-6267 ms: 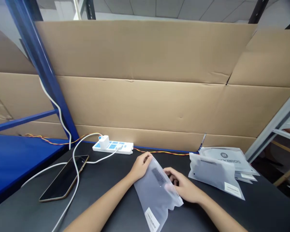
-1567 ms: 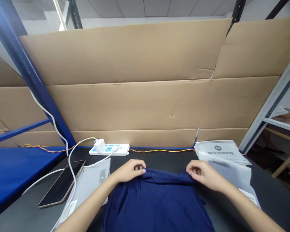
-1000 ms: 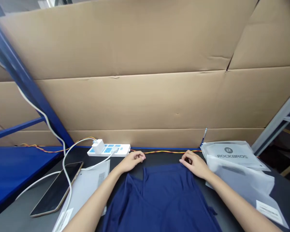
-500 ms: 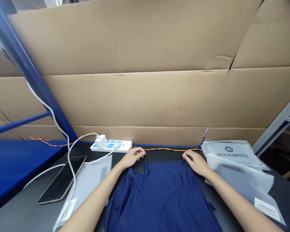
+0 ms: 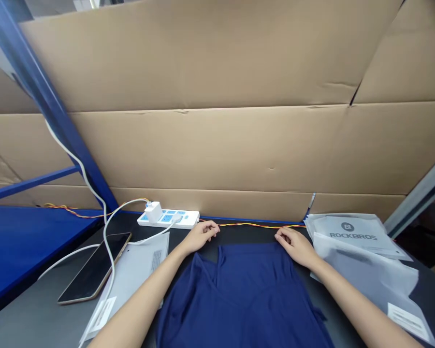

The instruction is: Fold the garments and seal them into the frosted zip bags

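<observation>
As the navy shirt point(image 5: 239, 299) lay flat on the black table point(image 5: 433, 290), neck end away from the person, left hand point(image 5: 202, 236) and right hand point(image 5: 296, 247) rested half open at its top edge, gripping nothing; a frosted bag point(image 5: 366, 275) lay just right of it, a white bag point(image 5: 141, 270) left.

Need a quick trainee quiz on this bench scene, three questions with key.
1. What brand name is printed on the top bag of the stack on the right?
2. True or false: the phone lies on the navy shirt.
3. Which is nearer the power strip, the left hand or the right hand?

Key:
1. ROCKBROS
2. False, it lies on the bench to the left of the shirt.
3. The left hand
</observation>
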{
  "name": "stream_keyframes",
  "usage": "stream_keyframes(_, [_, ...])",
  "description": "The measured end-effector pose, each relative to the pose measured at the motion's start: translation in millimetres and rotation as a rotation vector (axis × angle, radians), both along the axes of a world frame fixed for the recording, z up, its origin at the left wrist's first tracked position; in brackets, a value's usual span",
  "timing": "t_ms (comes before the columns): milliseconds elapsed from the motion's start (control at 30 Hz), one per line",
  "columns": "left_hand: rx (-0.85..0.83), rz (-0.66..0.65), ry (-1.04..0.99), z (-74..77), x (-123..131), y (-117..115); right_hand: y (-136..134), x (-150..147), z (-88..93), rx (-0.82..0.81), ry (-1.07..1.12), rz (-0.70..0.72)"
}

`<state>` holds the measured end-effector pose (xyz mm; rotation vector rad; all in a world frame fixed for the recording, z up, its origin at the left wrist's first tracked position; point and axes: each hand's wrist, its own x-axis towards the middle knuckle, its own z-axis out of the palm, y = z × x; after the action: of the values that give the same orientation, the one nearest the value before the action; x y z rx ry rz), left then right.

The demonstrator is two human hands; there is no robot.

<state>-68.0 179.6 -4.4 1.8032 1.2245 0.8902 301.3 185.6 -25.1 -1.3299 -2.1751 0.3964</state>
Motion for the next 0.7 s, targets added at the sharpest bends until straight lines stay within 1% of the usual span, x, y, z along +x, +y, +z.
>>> stream_keyframes(400, [-0.015, 0.001, 0.007, 4.3, 2.6, -3.6, -0.9, -0.2, -0.5, 0.003, -0.001, 0.001])
stream_keyframes(700, [-0.001, 0.004, 0.007, 2.3, 0.5, -2.7, -1.9, 0.3, -0.6, -0.001, -0.008, 0.004])
